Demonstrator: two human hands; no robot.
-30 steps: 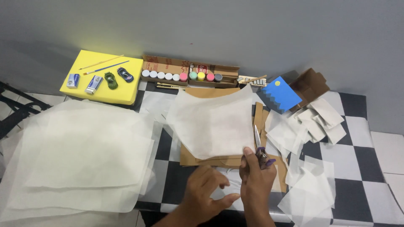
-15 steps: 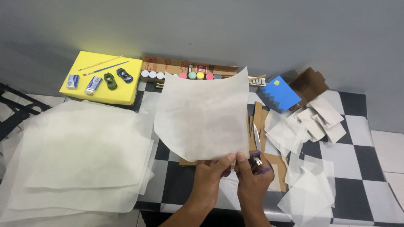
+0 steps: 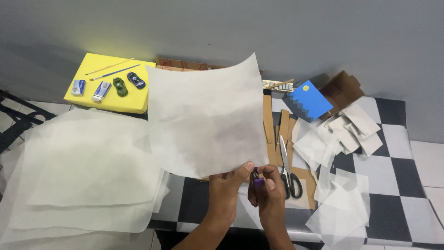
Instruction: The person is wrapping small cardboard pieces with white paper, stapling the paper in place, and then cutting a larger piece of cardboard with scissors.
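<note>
Two hands are lifting one thin white sheet, with a small purple lighter right beside its lower edge

The left hand (image 3: 226, 190) is pinching the bottom edge of the white sheet (image 3: 208, 120), holding it up above the worktop (image 3: 393, 162), while the right hand (image 3: 268, 196) is closing around a purple lighter (image 3: 257, 177) just beside that edge; a flame there could be catching the sheet, and the loose pinch could be letting it sag or tear. Outward I am counting one pair of scissors (image 3: 287, 169) lying on brown card strips (image 3: 273, 127), one blue card (image 3: 309, 99), one open brown box (image 3: 343, 88), a scatter of small white squares (image 3: 351, 127), and a stack of large white sheets (image 3: 88, 171) at left. On the yellow block (image 3: 111, 99) are lying two toy cars (image 3: 128, 83), two tubes (image 3: 90, 89) and two brushes (image 3: 111, 70)
</note>
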